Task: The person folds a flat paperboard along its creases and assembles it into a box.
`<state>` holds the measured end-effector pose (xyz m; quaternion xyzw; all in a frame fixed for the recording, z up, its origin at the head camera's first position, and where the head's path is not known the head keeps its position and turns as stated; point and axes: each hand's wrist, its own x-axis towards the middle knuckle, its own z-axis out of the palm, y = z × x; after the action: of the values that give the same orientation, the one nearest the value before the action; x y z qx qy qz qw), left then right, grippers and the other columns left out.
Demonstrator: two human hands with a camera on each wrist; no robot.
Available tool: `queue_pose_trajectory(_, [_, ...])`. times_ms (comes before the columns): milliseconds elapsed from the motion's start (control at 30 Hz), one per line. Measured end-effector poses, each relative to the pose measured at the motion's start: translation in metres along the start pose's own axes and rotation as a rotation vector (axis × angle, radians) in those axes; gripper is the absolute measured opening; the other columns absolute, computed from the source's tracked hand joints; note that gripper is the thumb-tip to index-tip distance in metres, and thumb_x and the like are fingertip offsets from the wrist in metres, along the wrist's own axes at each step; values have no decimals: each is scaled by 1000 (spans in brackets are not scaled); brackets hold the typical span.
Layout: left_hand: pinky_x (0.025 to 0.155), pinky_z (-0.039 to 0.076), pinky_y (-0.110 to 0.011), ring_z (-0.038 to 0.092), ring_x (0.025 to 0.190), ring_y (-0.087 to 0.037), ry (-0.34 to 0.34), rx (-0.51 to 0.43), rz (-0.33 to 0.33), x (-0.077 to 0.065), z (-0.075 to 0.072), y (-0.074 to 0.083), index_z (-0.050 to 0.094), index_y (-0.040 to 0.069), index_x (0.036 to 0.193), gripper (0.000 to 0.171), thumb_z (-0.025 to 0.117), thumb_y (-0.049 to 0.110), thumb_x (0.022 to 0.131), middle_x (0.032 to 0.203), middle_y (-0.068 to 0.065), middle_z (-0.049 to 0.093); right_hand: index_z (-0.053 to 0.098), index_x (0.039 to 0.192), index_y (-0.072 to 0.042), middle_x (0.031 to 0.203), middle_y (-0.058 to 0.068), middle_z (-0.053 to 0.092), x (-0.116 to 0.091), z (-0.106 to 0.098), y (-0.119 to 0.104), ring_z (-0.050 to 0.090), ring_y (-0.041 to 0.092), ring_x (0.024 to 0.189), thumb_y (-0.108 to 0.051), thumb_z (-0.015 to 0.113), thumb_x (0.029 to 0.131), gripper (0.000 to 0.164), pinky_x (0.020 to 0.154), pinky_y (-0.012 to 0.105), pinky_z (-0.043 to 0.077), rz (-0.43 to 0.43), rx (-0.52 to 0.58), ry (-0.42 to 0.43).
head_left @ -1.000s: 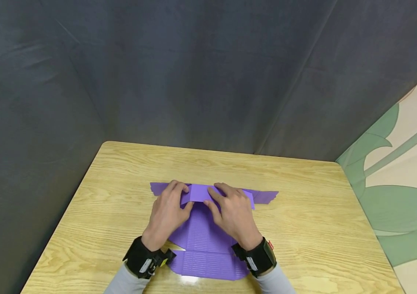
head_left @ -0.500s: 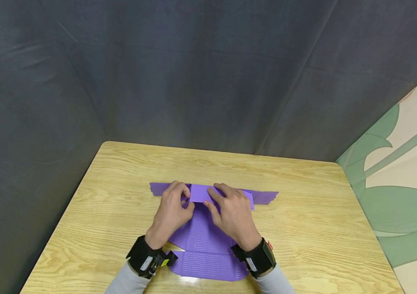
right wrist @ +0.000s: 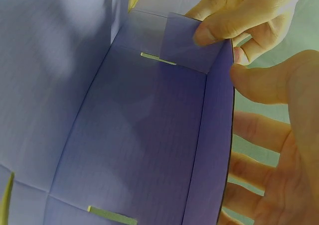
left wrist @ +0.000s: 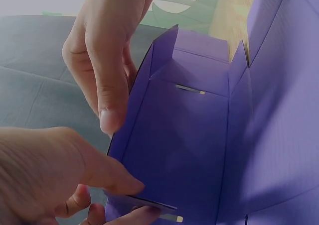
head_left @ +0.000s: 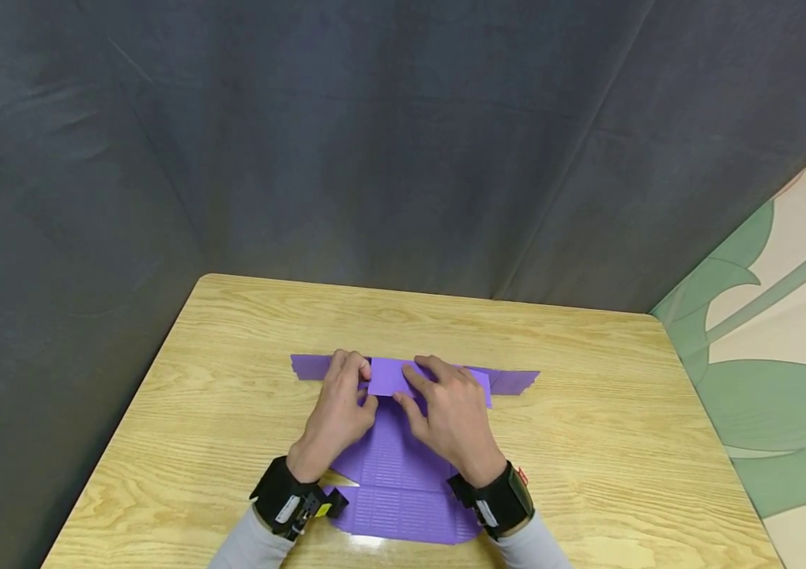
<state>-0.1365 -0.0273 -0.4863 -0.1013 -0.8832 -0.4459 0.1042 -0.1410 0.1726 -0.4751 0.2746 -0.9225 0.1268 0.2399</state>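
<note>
A partly folded purple cardboard box (head_left: 392, 454) lies on the table, its far wall standing up. At the left end of that wall, my left hand (head_left: 337, 411) pinches a small corner flap (right wrist: 187, 41) between thumb and fingers. The flap is bent inward from the wall in the right wrist view. My right hand (head_left: 454, 415) holds the same wall further right, thumb at its edge and fingers spread along the outer face (right wrist: 259, 150). Slots (left wrist: 189, 89) show at the ends of the box panel in both wrist views.
Side flaps of the box spread out left (head_left: 309, 367) and right (head_left: 515, 382) on the wooden table (head_left: 623, 442). Dark curtains (head_left: 374, 158) hang behind and to the left. A floral-patterned cloth (head_left: 787, 379) is at the right.
My left hand has shifted slightly right, its fingers curling in more. The left corner flap has turned inward from the wall's line. My right hand stays nearly in place.
</note>
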Motion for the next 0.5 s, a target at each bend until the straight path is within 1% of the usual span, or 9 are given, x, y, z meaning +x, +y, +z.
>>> queue_pose_trajectory(133, [73,53,-24,55,90,-22,6,4,26,-3,3,1,47,8,96,38,71,-17,80,104,-10,45,81,124,-14,127,10,75,-1,1,0,75,30,111,-42,78,95,40,88,51,62,3,-1,-2])
queue_pose_trajectory(233, [72,49,-24,53,87,-19,8,15,22,-4,4,2,46,8,98,39,70,-18,81,105,-10,43,82,123,-15,126,10,75,-1,1,0,75,30,110,-42,79,93,40,87,50,62,-1,-4,4])
queue_pose_trajectory(367, [74,53,-25,56,89,-22,2,23,-8,-4,4,3,46,8,99,39,71,-18,81,105,-10,42,82,122,-15,125,10,75,0,1,1,76,30,110,-43,80,92,41,87,49,62,-4,-6,8])
queue_pose_trajectory(500, [76,56,-27,56,93,-24,-7,34,-11,-4,2,2,47,7,98,39,73,-17,82,105,-11,44,82,123,-16,125,10,75,0,1,0,76,30,109,-43,80,93,41,89,48,62,0,-5,4])
